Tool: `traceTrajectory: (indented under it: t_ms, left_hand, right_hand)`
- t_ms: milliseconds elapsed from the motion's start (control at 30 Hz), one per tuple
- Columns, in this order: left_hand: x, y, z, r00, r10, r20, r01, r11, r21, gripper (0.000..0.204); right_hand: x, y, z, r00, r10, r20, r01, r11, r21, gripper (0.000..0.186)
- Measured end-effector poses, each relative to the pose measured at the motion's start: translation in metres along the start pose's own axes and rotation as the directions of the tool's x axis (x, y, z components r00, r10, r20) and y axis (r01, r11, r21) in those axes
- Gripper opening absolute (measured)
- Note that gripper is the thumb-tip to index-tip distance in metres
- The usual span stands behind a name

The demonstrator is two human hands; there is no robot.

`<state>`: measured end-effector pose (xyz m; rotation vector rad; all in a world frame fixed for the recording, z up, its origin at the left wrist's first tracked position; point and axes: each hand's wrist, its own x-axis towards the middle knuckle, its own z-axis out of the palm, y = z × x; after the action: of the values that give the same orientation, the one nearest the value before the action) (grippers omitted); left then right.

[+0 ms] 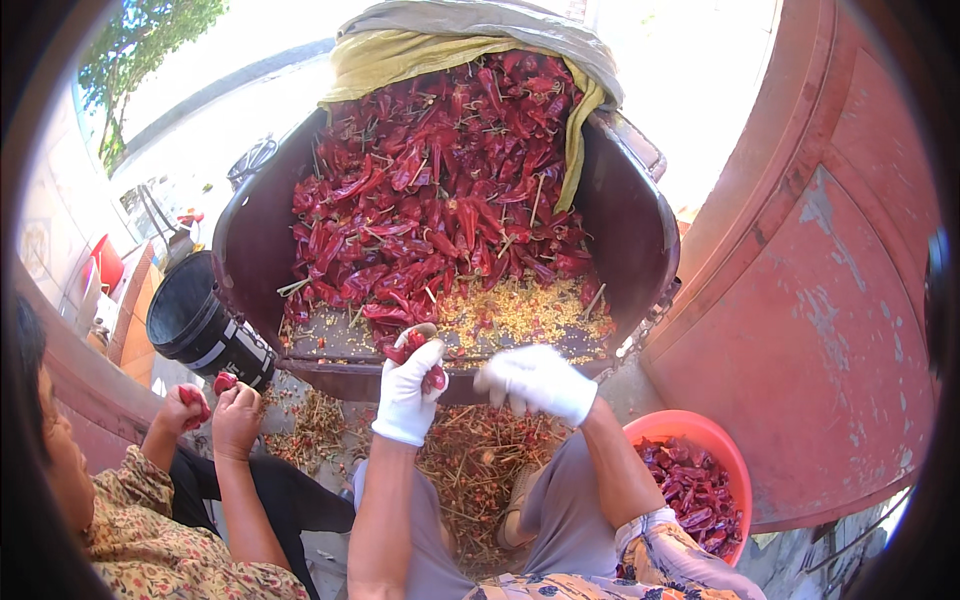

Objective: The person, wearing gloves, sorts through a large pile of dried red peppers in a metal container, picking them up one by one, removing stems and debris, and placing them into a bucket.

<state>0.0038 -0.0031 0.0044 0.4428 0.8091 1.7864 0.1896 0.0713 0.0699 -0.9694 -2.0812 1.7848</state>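
My left hand (410, 395), in a white glove, is closed around a dried red chili (408, 346) at the near rim of a big dark metal basin (630, 240). My right hand (540, 380), also gloved in white, is curled shut just to the right; what it holds is hidden. The basin holds a heap of dried red chilies (440, 190) with loose yellow seeds (520, 312) at its near end. A yellow and grey cloth (430, 45) drapes the far rim.
An orange plastic tub (695, 427) with chilies sits at my right knee. Stems and scraps (470, 450) litter the ground between my legs. A person at the left (235, 420) holds chilies in both hands. A black bucket (195, 320) lies beside the basin. A red wall (820, 300) rises on the right.
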Motion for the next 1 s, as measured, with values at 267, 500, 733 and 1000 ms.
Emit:
traceTrajectory:
  t_ms: [267,500,733,1000]
  left_hand:
    - [0.018,-0.013,0.012,0.989,0.018,-0.15,-0.027,0.998,-0.062,0.016]
    - [0.022,-0.022,0.007,0.968,0.123,-0.218,-0.117,0.992,0.042,0.017]
    - [0.018,-0.019,0.032,0.978,0.08,-0.192,-0.057,0.991,0.122,0.012]
    - [0.022,-0.025,0.029,0.987,0.114,-0.112,-0.09,0.976,0.197,0.014]
  right_hand:
    - [0.108,0.021,-0.045,0.785,-0.478,-0.394,0.051,0.684,-0.727,0.032]
    - [0.108,0.045,-0.039,0.705,-0.467,-0.534,0.162,0.839,-0.52,0.027]
    - [0.139,0.029,-0.059,0.537,-0.432,-0.724,0.098,0.885,-0.455,0.024]
    - [0.134,0.039,-0.058,0.501,-0.453,-0.738,0.353,0.885,-0.304,0.011]
